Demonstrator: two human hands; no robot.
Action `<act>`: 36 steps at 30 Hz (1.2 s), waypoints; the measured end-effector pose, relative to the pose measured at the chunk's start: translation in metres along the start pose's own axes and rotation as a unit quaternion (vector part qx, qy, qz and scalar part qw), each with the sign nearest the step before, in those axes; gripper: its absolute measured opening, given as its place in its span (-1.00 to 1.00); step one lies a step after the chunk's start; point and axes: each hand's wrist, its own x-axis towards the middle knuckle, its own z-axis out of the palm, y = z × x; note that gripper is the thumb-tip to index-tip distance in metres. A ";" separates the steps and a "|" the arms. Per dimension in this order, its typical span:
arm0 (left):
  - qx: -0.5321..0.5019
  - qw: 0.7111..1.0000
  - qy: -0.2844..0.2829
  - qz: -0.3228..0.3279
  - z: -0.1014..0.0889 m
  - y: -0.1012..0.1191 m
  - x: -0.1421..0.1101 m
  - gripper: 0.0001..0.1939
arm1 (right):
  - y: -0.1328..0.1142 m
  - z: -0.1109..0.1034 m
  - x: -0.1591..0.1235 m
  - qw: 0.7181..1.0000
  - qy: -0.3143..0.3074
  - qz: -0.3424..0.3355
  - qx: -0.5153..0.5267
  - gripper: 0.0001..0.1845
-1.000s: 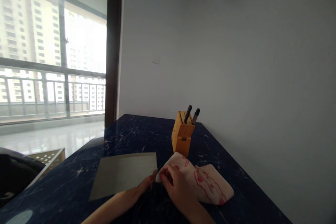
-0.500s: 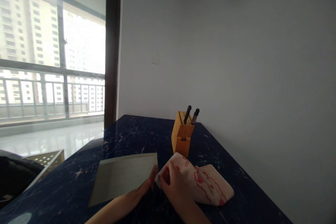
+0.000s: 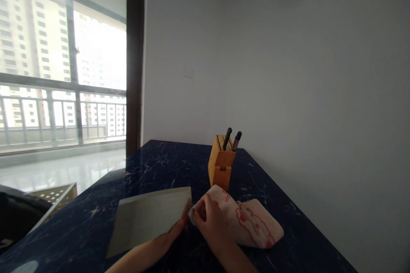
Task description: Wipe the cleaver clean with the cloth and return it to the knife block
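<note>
My left hand (image 3: 175, 229) clasps the grey sheet (image 3: 152, 215), its long axis toward the surface's (image 3: 169, 164) left edge, while my right hand (image 3: 211, 222) pinches the cloth (image 3: 254, 224) just beside.

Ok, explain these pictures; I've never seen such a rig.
No machine here: a person's bare left hand and right hand, seen throughout by one head-worn camera looking forward and down. On the dark blue marbled table stands a brown wooden knife block with two black-handled knives. The right hand pinches the left corner of a pale pink cloth with red patterns. The left hand is at the right edge of a flat, grey, oblong sheet, perhaps a blade; its grip is unclear.
</note>
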 end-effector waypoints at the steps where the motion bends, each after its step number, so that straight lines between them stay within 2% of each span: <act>1: 0.007 1.000 0.008 -0.001 -0.001 0.001 -0.001 -0.37 | 0.000 0.001 0.000 1.000 -0.005 -0.001 0.000 -0.95; 4: 0.008 1.000 0.007 -0.008 -0.004 0.009 -0.006 -0.38 | 0.001 0.001 -0.001 1.000 -0.025 -0.001 0.009 -0.92; 8: -0.011 1.000 -0.015 -0.022 -0.009 0.022 -0.010 -0.36 | 0.004 -0.001 -0.003 1.000 -0.018 -0.006 0.007 -0.83; 12: 0.005 0.999 -0.001 -0.039 -0.009 0.027 -0.011 -0.43 | 0.010 0.002 -0.004 1.000 -0.016 0.005 0.000 -0.82; 18: 0.012 0.995 0.023 -0.096 -0.009 0.021 -0.012 -0.48 | 0.009 0.005 -0.008 0.998 0.003 0.047 -0.048 -0.79; 25: -0.009 0.995 0.029 -0.092 -0.010 0.015 -0.010 -0.48 | 0.002 0.001 -0.012 0.994 -0.024 0.006 -0.104 -0.85; 31: -0.031 0.993 0.011 -0.109 -0.010 0.020 -0.011 -0.46 | 0.018 0.013 -0.009 0.990 0.039 -0.006 -0.137 -0.84; 36: -0.052 0.990 -0.008 -0.134 -0.009 0.014 -0.011 -0.42 | 0.025 0.004 -0.002 0.989 0.012 0.016 -0.149 -0.79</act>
